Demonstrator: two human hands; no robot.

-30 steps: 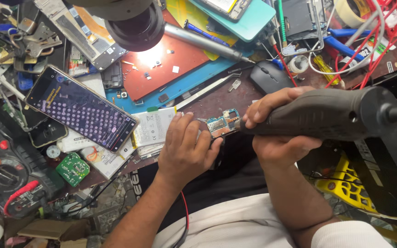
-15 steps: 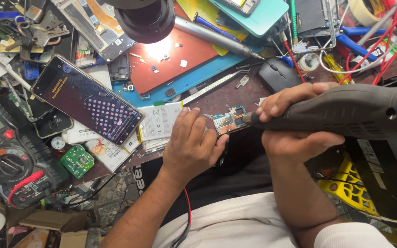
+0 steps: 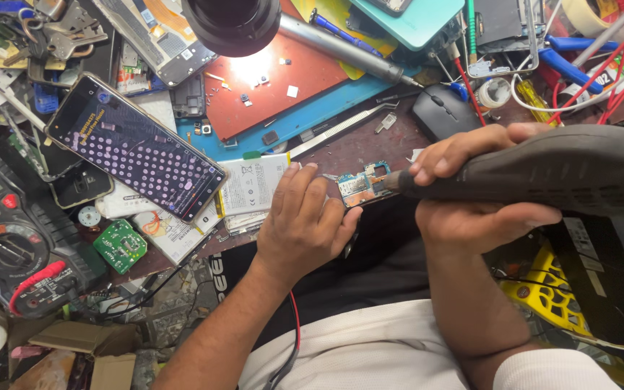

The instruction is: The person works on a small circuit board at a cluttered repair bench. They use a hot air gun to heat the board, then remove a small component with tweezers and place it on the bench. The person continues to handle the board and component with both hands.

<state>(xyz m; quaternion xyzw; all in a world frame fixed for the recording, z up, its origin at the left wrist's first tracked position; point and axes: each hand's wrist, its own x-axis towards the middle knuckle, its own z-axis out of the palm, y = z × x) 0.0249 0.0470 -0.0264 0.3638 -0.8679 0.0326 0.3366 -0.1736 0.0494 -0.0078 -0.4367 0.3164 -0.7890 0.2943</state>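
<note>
- The board (image 3: 361, 186) is a small phone circuit board, lying at the near edge of the bench (image 3: 370, 148), between the two hands and just right of a white battery (image 3: 254, 184).
- The left hand (image 3: 303, 224) rests palm-down beside it, fingers curled loosely, fingertips pressing on or right at the board's left end; the exact contact is hidden.
- The right hand (image 3: 471, 195) is clenched around a thick black hot-air tool (image 3: 543, 170), whose nozzle tip sits at the board's right edge.
- The board looks thin, light and stiff; it would likely skid under a push unless pinned.
- It seems fragile: tiny parts and shields stud the face, so the bare edges and corners are the safer places to hold.
- Near the nozzle it may be hot, so the far end is the better grip.
- The tool looks bulky and heavier at the rear; a full-fist grip near the front suits it.
- A phone (image 3: 135, 155) with a lit screen lies well apart, at left.
</note>
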